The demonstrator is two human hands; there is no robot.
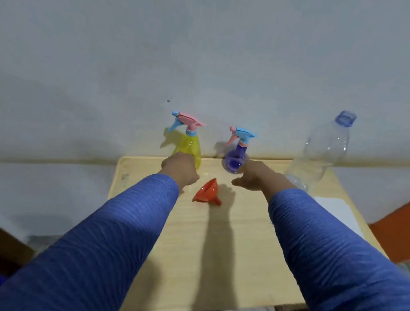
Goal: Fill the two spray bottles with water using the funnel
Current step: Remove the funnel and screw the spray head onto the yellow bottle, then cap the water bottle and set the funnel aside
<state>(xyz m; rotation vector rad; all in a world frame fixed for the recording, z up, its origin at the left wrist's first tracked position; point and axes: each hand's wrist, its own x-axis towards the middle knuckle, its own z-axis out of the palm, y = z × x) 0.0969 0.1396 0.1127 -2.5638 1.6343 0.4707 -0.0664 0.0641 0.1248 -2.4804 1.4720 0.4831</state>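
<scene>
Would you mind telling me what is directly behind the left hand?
The yellow spray bottle stands behind the left hand, against the wall. Its base is covered, so any grip is hidden.

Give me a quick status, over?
Left hand at yellow spray bottle, grip unclear. Right hand open by purple spray bottle. Both capped. Funnel lying between, untouched.

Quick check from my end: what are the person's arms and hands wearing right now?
Both arms wear long blue sleeves of ribbed, finely striped knit, ending at the wrists. The left hand and right hand are bare: no gloves, rings or watch visible.
</scene>
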